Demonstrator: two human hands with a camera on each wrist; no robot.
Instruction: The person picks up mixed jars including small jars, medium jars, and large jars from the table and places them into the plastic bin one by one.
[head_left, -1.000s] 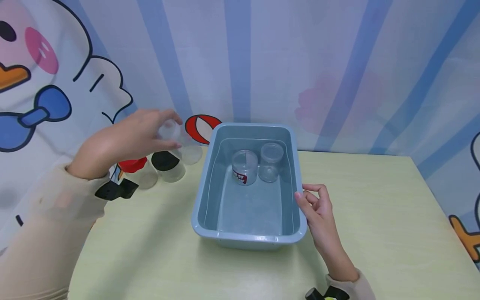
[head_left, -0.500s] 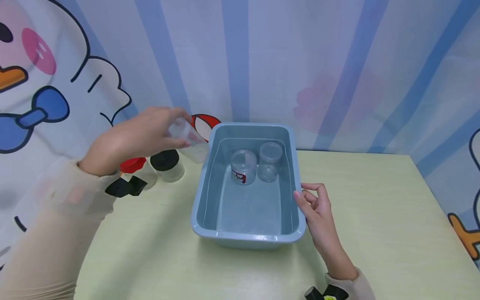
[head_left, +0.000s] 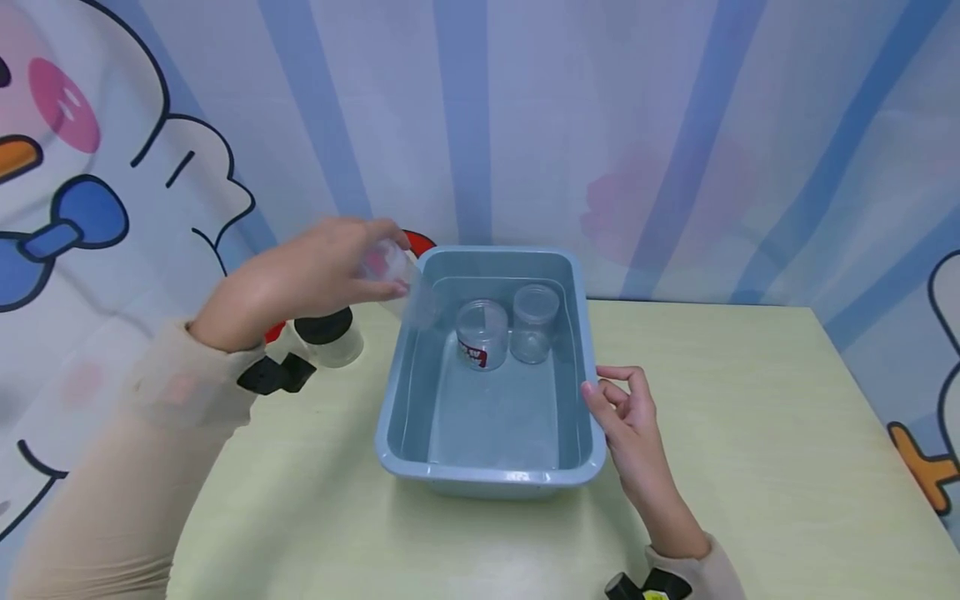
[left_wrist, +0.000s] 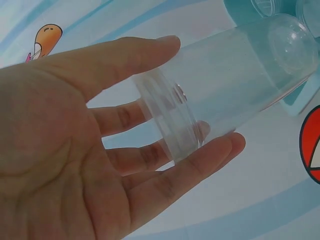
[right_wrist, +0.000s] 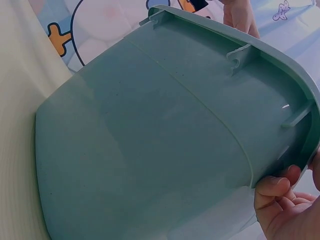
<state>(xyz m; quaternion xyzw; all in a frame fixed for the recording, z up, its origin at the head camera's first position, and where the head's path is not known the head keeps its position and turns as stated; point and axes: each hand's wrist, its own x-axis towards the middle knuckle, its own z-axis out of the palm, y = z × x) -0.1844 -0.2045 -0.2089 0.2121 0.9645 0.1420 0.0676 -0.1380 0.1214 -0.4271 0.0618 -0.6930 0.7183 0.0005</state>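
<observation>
Over the left rim of the blue tub, the left hand grips a clear jar round its mouth: light, stiff, probably slippery. The right hand, fingers loosely curled, touches the tub's right rim.

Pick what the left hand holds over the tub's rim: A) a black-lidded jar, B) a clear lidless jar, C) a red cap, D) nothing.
B: the left hand grips a clear lidless jar tilted over the rim of the blue tub.
</observation>
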